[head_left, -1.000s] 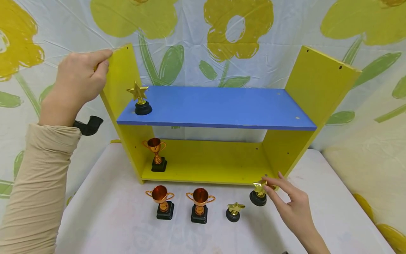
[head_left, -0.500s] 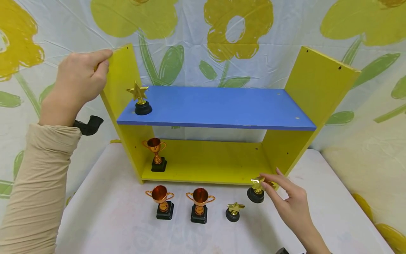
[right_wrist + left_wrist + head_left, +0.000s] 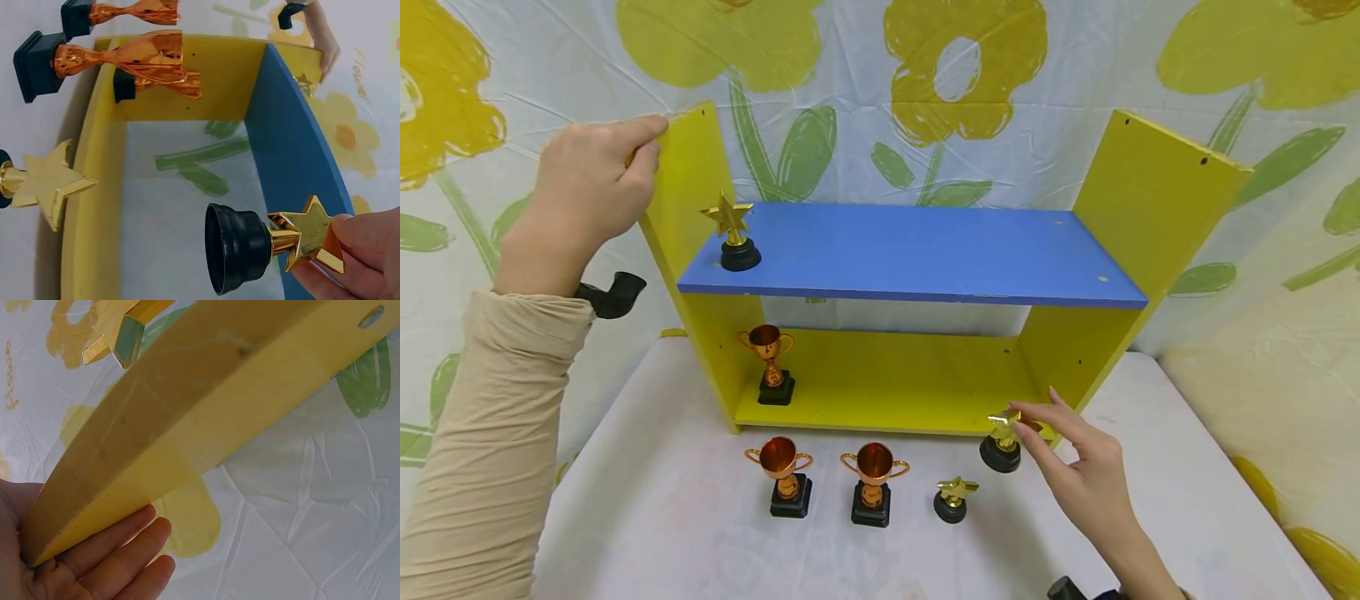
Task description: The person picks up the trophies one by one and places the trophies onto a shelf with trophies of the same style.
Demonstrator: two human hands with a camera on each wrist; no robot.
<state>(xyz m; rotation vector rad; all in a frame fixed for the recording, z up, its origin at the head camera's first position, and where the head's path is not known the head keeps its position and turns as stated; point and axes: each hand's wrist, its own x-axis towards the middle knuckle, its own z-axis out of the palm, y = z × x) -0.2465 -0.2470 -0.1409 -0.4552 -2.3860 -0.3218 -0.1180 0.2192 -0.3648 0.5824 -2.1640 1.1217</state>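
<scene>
My right hand [image 3: 1092, 475] pinches a gold star trophy [image 3: 306, 234] by its star. Its round black base hangs tilted in front of the shelf's lower right corner. My left hand [image 3: 597, 179] grips the upper edge of the yellow left side panel [image 3: 144, 444], fingers along one face of it. Another star trophy [image 3: 730, 233] stands at the left end of the blue shelf board [image 3: 917, 250]. Below it, a copper-coloured cup trophy [image 3: 769, 367] is on the yellow bottom board [image 3: 895, 379]. On the table, a third star trophy [image 3: 953, 500] stands nearest the right hand.
Two more cup trophies, a left one [image 3: 786, 479] and a right one [image 3: 872, 487], stand on the white-covered table [image 3: 647, 500] before the shelf. The yellow right side panel [image 3: 1157, 183] rises beside the blue board. A flower-printed cloth [image 3: 850, 75] hangs behind.
My right hand has moved slightly up and left, toward the shelf, with the star trophy in its fingers. The left hand stays on the side panel.
</scene>
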